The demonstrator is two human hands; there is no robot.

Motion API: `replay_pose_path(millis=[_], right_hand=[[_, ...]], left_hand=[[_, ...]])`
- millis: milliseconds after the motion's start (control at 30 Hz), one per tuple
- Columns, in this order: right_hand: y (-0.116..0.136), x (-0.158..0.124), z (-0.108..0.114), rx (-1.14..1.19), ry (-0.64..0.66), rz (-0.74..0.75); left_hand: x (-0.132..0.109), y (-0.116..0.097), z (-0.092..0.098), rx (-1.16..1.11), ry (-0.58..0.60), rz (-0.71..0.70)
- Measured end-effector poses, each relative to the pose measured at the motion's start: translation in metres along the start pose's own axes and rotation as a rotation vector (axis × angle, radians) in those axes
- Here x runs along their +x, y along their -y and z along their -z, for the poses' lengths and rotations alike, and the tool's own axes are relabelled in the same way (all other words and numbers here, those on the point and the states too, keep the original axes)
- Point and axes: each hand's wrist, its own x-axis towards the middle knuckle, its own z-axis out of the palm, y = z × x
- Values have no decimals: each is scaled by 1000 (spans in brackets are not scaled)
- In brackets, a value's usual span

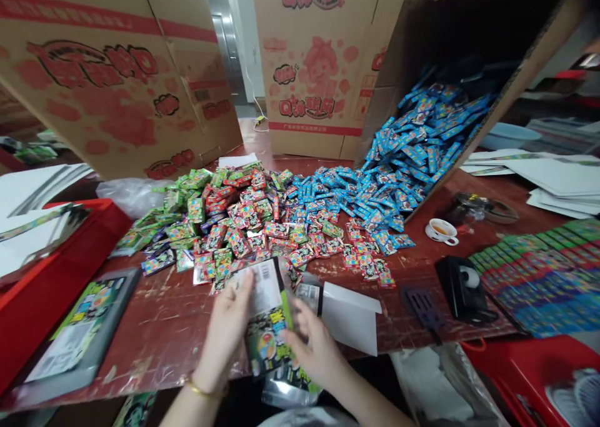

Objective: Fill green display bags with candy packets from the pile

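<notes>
Above the near edge of the tabletop (164, 333), the left hand (229, 314) and the right hand (319, 346) are gripping a printed pouch (268, 317) between their fingers (294, 343); small packets (246, 221) are lying heaped toward the far edge.

Bare forearms (194, 405) angle inward over the table's (154, 342) near edge. Left hand (233, 306): thumb extended, fingers curled in grip. Right hand (313, 344): slightly nearer that edge, gripping too, fingers bent, thumb leftward.
</notes>
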Motion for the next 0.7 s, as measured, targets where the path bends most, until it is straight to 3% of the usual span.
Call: replay_pose_path(millis=[67,133,267,400,467,500,567,600,633,700], right_hand=[[5,8,2,-101,-172,88],[9,13,1,-167,-220,115],[15,16,0,-184,-122,149],[20,12,15,-319,43,167],[28,6,26,-474,153,161],[34,3,32,-552,183,162],[50,1,46,-658,201,184],[58,4,54,-672,238,208],[66,12,64,-658,318,232],[76,42,89,-576,542,233]], left_hand=[[-9,18,-12,131,-81,-102],[-17,35,-23,211,-148,-146],[-19,49,-29,237,-331,-75],[-5,42,-12,240,-462,33],[3,35,0,258,-484,-134],[5,30,5,303,-481,-309],[7,19,13,573,-383,-709],[7,13,15,747,-251,-867],[6,8,16,891,-44,-978],[4,0,17,1041,335,-1042]])
